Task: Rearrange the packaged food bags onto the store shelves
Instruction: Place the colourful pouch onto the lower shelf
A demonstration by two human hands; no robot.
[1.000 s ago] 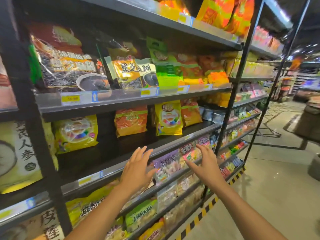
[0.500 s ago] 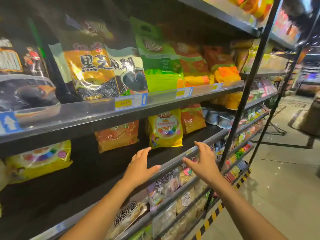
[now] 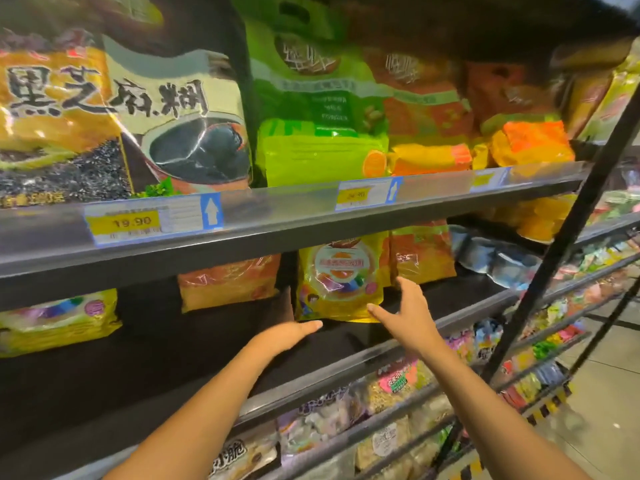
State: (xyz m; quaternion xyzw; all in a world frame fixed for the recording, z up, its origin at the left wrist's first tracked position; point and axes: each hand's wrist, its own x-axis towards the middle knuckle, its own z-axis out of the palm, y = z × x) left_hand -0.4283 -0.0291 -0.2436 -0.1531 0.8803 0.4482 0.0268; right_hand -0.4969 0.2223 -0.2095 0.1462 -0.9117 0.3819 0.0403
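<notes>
A yellow food bag point(image 3: 341, 278) with a round colourful label stands upright on the dark middle shelf point(image 3: 207, 344). My left hand point(image 3: 287, 336) lies low on the shelf with fingertips at the bag's lower left corner, holding nothing. My right hand point(image 3: 407, 311) is spread open at the bag's lower right corner, thumb and fingers close to or just touching its edge. Orange bags stand either side, one at the left point(image 3: 228, 285) and one at the right point(image 3: 424, 252). Another yellow bag point(image 3: 59, 320) lies at the far left of the same shelf.
The shelf above point(image 3: 277, 216) carries large black-sesame bags point(image 3: 121, 116), green bags point(image 3: 318, 109) and orange packs point(image 3: 533, 140), with price tags on its rail. Lower shelves point(image 3: 381, 424) hold small snack packs. A black upright post point(image 3: 561, 244) stands at the right, tiled floor beyond.
My view has moved closer to the shelves. Both hands have reached forward into the middle shelf, from the shelf's front edge to the bottom corners of the yellow bag.
</notes>
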